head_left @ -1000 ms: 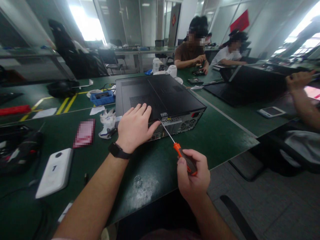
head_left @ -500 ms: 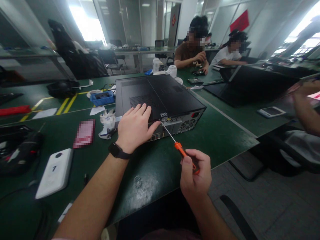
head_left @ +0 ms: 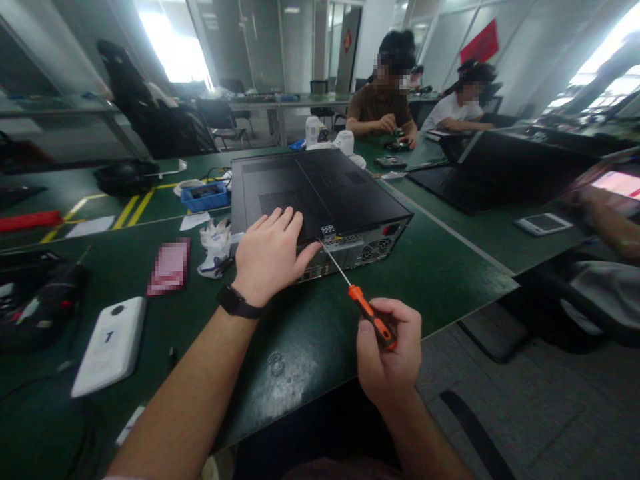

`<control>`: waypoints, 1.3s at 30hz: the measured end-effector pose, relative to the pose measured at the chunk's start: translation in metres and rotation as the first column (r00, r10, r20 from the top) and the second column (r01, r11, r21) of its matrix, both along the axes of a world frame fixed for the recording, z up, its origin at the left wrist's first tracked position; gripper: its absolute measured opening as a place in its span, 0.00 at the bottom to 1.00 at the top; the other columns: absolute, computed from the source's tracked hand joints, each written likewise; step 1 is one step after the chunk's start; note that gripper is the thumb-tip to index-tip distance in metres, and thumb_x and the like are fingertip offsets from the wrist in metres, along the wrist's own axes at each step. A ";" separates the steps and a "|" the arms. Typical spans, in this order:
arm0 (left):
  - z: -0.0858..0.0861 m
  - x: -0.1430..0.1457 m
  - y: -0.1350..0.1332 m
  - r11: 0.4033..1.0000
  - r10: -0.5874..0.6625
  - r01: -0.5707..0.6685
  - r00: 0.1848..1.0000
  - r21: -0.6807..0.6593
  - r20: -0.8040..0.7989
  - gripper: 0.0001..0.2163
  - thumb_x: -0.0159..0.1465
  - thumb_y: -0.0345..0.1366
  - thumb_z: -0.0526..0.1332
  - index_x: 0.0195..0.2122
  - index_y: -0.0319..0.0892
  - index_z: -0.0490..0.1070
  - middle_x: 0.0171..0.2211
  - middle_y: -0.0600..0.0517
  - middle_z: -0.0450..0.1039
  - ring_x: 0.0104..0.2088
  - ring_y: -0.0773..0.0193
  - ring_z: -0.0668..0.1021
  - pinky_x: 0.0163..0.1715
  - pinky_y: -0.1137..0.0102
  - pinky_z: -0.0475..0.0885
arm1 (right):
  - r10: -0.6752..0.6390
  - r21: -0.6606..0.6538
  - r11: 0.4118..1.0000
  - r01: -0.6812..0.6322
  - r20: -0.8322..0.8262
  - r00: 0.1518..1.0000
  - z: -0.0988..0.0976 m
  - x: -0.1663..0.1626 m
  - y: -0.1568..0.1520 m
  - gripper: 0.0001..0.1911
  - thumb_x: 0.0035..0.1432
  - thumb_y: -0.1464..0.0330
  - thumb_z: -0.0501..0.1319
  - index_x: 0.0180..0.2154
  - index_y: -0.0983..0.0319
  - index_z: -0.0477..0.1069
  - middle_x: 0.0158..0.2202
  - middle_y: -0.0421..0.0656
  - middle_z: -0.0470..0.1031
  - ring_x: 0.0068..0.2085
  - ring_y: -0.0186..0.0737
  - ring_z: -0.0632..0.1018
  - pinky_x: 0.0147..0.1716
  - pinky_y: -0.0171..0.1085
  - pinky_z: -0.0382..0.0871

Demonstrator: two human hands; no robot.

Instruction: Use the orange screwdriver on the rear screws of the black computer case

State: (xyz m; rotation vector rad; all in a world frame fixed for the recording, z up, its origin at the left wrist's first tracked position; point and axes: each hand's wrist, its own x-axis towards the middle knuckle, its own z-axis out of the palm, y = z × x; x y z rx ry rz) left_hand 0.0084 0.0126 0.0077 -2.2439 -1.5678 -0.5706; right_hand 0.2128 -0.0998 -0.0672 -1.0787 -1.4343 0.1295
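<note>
A black computer case point(head_left: 345, 190) lies flat on the green table, its rear panel with fan grille facing me. My left hand point(head_left: 273, 257) rests flat on the case's near left corner, fingers spread over the top and thumb along the rear edge. In my right hand point(head_left: 393, 353) is a screwdriver point(head_left: 369, 313) with an orange and black handle and a thin metal shaft. The shaft's tip meets the upper rear edge of the case, close to my left thumb. Whether a screw sits under the tip is too small to tell.
Left of the case are a white work glove point(head_left: 215, 247), a blue tray point(head_left: 205, 195), a pink packet point(head_left: 169, 267) and a white device point(head_left: 110, 347). A laptop point(head_left: 505, 167) and phone point(head_left: 544, 224) lie to the right. Co-workers point(head_left: 385, 100) sit across the table.
My right hand has shifted its grip and the screwdriver handle has turned slightly. The tip and my left hand stay in place. At right, a person's hand with a lit screen has moved.
</note>
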 end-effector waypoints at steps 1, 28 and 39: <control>0.000 0.000 0.000 1.000 -0.004 0.004 1.000 -0.002 0.007 0.27 0.78 0.50 0.59 0.68 0.34 0.74 0.70 0.31 0.75 0.70 0.36 0.77 0.69 0.46 0.73 | -0.012 -0.004 1.000 0.012 -0.005 1.000 0.000 0.000 0.000 0.15 0.66 0.73 0.65 0.53 0.57 0.73 0.37 0.39 0.79 0.26 0.34 0.79 0.25 0.33 0.75; -0.001 0.000 0.001 1.000 -0.002 0.002 1.000 0.018 -0.024 0.28 0.78 0.50 0.60 0.67 0.30 0.74 0.70 0.31 0.75 0.69 0.36 0.78 0.68 0.49 0.73 | 0.010 -0.027 1.000 -0.011 -0.056 0.998 -0.001 0.001 0.001 0.13 0.70 0.69 0.65 0.55 0.58 0.75 0.39 0.42 0.83 0.31 0.38 0.84 0.31 0.37 0.82; 0.000 0.000 0.000 1.000 0.003 -0.003 1.000 0.007 -0.013 0.27 0.78 0.49 0.59 0.67 0.33 0.74 0.70 0.32 0.76 0.70 0.37 0.78 0.69 0.49 0.73 | -0.006 -0.101 0.995 -0.010 -0.157 0.988 -0.004 -0.001 0.003 0.08 0.76 0.66 0.60 0.52 0.59 0.76 0.31 0.38 0.82 0.25 0.34 0.82 0.24 0.32 0.78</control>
